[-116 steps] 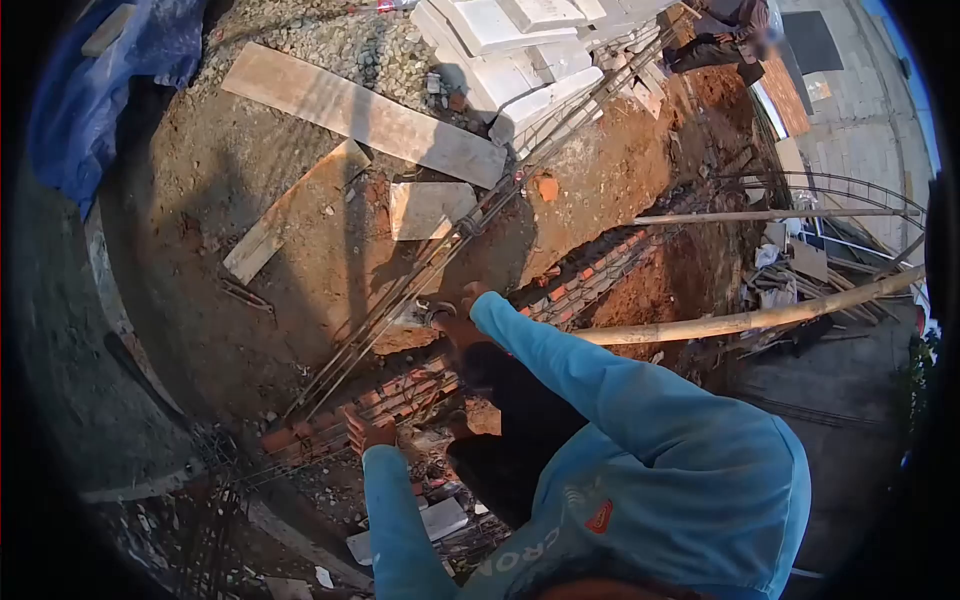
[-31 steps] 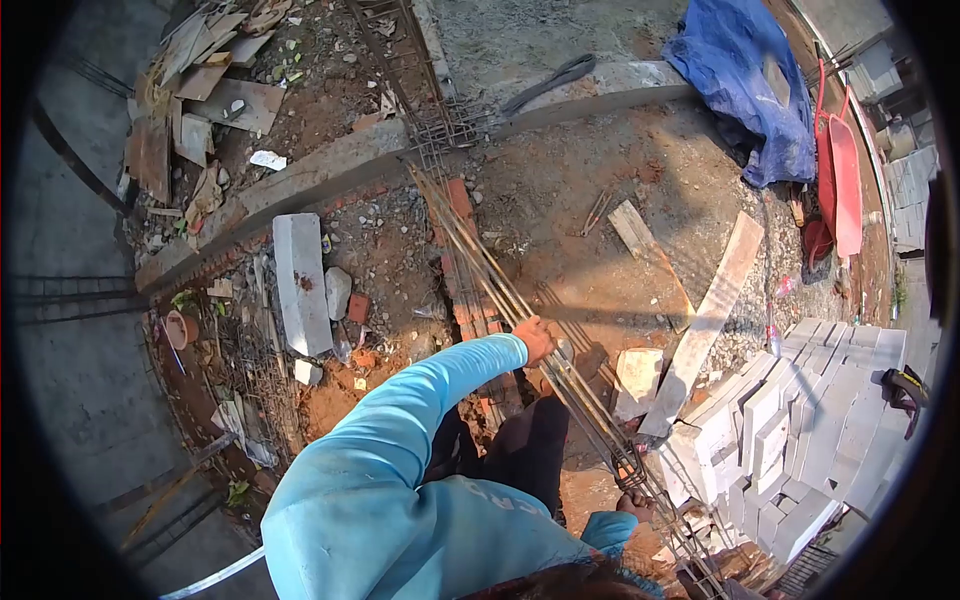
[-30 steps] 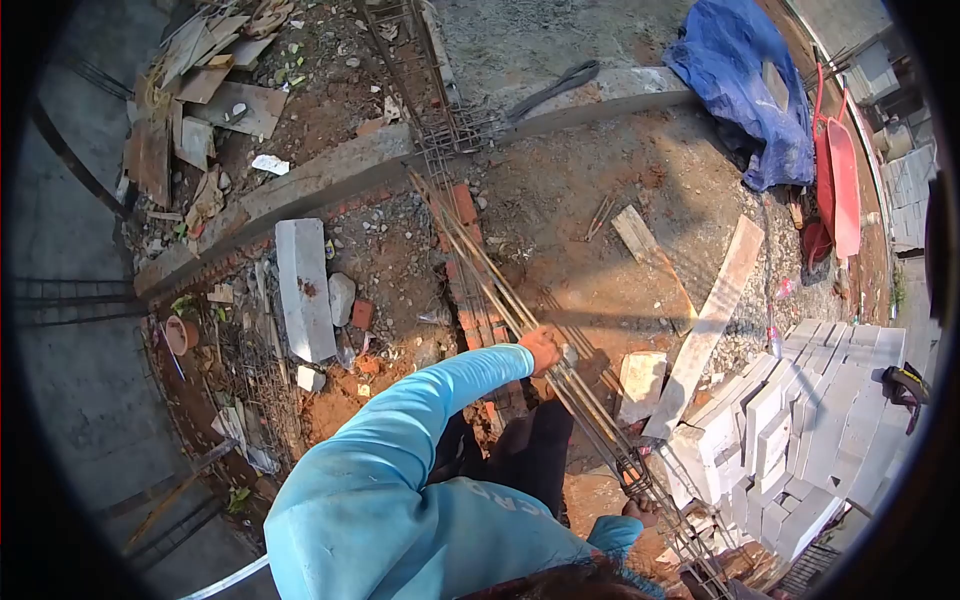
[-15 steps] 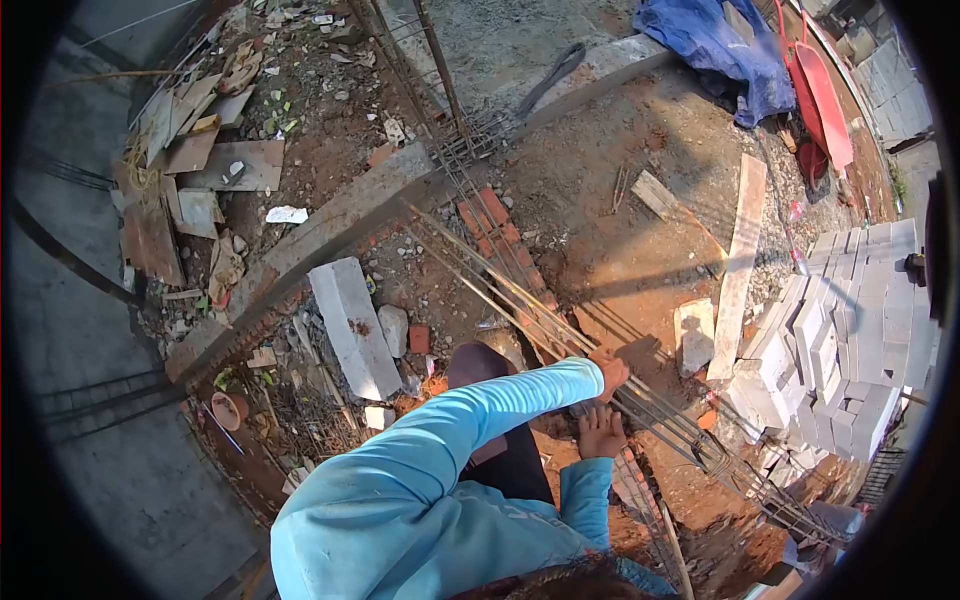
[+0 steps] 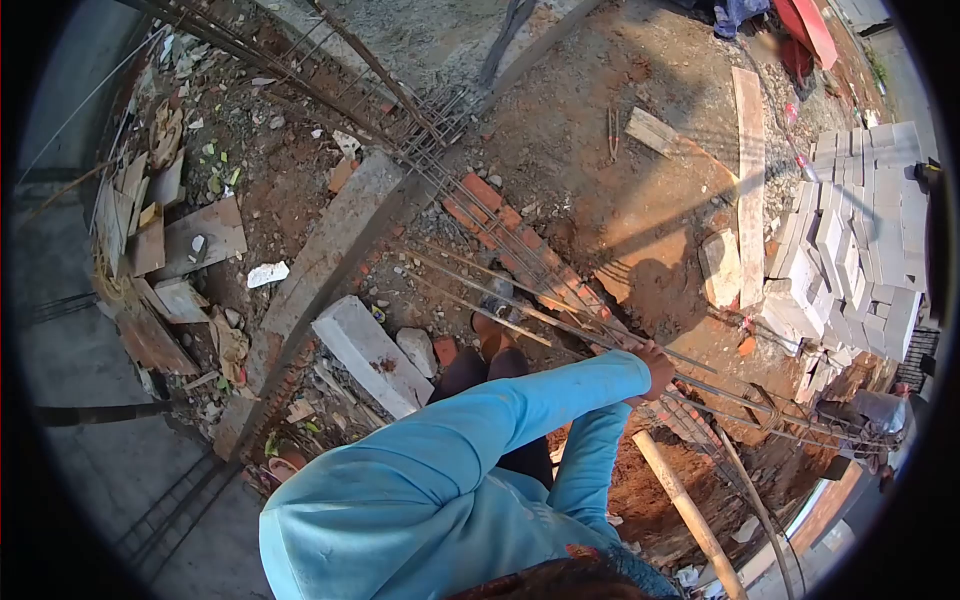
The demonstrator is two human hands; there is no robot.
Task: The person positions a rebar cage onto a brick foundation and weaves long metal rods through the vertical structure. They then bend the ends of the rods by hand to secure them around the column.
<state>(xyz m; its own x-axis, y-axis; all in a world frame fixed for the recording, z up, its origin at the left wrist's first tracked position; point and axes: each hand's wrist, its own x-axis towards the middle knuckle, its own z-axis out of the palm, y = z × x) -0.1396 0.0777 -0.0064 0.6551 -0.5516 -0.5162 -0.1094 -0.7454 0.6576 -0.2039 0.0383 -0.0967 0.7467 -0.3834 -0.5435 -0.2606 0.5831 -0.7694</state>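
Brown rods (image 5: 545, 317), long and thin, slant across the row of red bricks (image 5: 487, 196), their near-side ends splayed apart over the rubble and the rest running rightward past both hands toward a tied cluster of bars (image 5: 772, 415). From where I stand, the step in hand looks like handling or steadying those rods at the bricks, rather than laying anything down for good. The next move, I'd judge, calls for the two hands to work close together, minding the loose ends — they could easily snag on the steel or the brick edge. The left hand (image 5: 657, 370) reaches across the body to the rods, its fingers bent in close against them; I can't tell whether it is clamped round one or merely pressing. As for the right hand (image 5: 635, 401), it sits just beneath the left and is mostly hidden by it — only a sliver shows, so I can't say how far its fingers are spread or what it touches. A bamboo pole (image 5: 690, 515) lies near, below the hands, and the pale blocks (image 5: 850, 240) are stacked well apart, off to the right.
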